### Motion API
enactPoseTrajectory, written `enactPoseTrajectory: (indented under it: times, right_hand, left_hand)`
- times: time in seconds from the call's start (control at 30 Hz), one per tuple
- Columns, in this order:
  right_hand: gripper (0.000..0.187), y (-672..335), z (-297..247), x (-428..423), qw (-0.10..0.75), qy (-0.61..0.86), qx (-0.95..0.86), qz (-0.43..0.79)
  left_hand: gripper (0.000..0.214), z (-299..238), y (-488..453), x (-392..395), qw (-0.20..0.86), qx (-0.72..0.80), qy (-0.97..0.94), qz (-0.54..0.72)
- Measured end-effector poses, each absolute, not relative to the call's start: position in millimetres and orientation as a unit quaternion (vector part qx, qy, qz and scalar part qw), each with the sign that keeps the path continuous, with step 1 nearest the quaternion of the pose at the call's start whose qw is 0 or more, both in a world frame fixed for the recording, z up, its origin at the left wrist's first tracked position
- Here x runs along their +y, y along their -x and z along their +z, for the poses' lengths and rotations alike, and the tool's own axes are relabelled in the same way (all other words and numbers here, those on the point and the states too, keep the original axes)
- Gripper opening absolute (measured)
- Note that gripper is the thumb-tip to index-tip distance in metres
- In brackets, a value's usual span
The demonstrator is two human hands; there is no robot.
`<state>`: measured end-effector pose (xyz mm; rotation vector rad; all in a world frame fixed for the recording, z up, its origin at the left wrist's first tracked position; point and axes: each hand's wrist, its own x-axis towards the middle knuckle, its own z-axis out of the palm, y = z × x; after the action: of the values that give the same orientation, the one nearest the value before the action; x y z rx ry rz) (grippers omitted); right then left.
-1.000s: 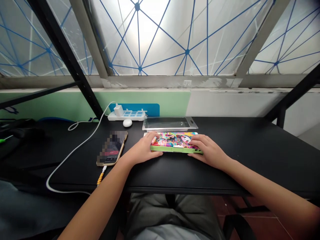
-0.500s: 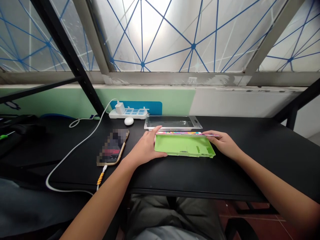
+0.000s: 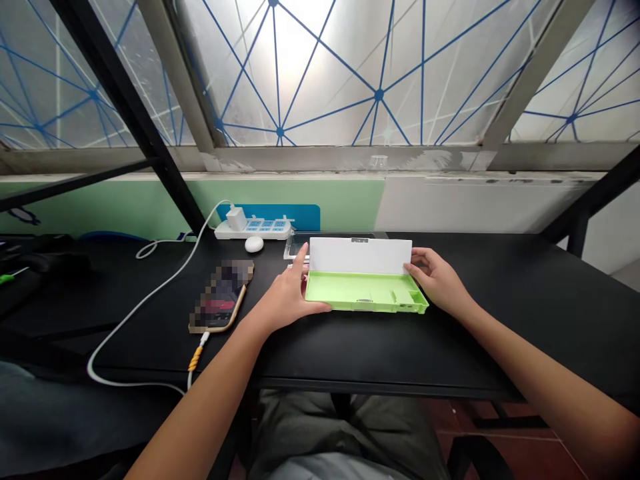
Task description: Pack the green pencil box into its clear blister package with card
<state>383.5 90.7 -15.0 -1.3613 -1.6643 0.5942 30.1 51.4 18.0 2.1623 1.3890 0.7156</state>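
Note:
A pencil box (image 3: 360,290) lies on the desk in front of me, its bright green tray facing up. At its back edge the lid (image 3: 360,257) stands raised, showing a plain white inside with a small metal-looking plate at the top. My left hand (image 3: 287,293) grips the tray's left end, thumb along the front and fingers behind. On the other side, my right hand (image 3: 437,277) pinches the lid's right edge between thumb and fingers. A small compartment shows at the tray's right end. Behind the lid, a clear plastic package (image 3: 295,248) is mostly hidden.
Left of the box lies a phone (image 3: 223,297) with a white charging cable (image 3: 107,340). Farther back are a white earbud case (image 3: 254,244) and a power strip (image 3: 255,230) by the wall. Black frame posts (image 3: 135,120) rise at the desk's sides.
The lid has swung up from nearly edge-on, so its white inside now faces me and covers much of the clear package. My right hand has risen slightly with it; my left hand stays put.

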Motion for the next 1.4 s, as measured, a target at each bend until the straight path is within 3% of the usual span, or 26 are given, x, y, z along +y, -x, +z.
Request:
enactPoseTrajectory:
  times: [0.13,0.23,0.37,0.5,0.67,0.9,1.13,1.4]
  right_hand:
    - [0.058,-388.1,-13.3,82.4,0.407,0.502,-0.712,0.275]
    - [0.070,-387.3,-9.8,74.4,0.371,0.451,-0.752,0.305]
    - [0.069,-379.9,-4.8,67.9,0.299,0.467,-0.800,0.231]
    - [0.049,-373.8,-2.3,66.0,0.307,0.519,-0.779,0.169]
    - [0.040,-372.3,-1.1,66.3,0.307,0.556,-0.742,0.213]
    - [0.044,-373.1,0.6,66.5,0.275,0.556,-0.754,0.219]
    - [0.084,-383.6,-1.5,60.1,0.142,0.495,-0.836,0.193]
    - [0.078,-374.5,-1.0,73.7,0.111,0.511,-0.834,0.177]
  left_hand:
    - [0.110,18.0,-31.1,51.9,0.236,0.541,-0.765,0.259]
    - [0.085,19.6,-32.9,52.4,0.205,0.576,-0.749,0.256]
    - [0.057,24.8,-34.5,52.6,0.171,0.601,-0.745,0.235]
    - [0.055,26.2,-33.9,54.1,0.158,0.596,-0.757,0.219]
    - [0.051,21.1,-32.3,53.2,0.135,0.579,-0.782,0.188]
    - [0.050,14.4,-33.0,36.8,0.128,0.562,-0.792,0.199]
    - [0.043,12.8,-27.5,37.2,0.144,0.587,-0.768,0.213]
    - [0.048,15.3,-26.0,40.4,0.167,0.599,-0.761,0.186]
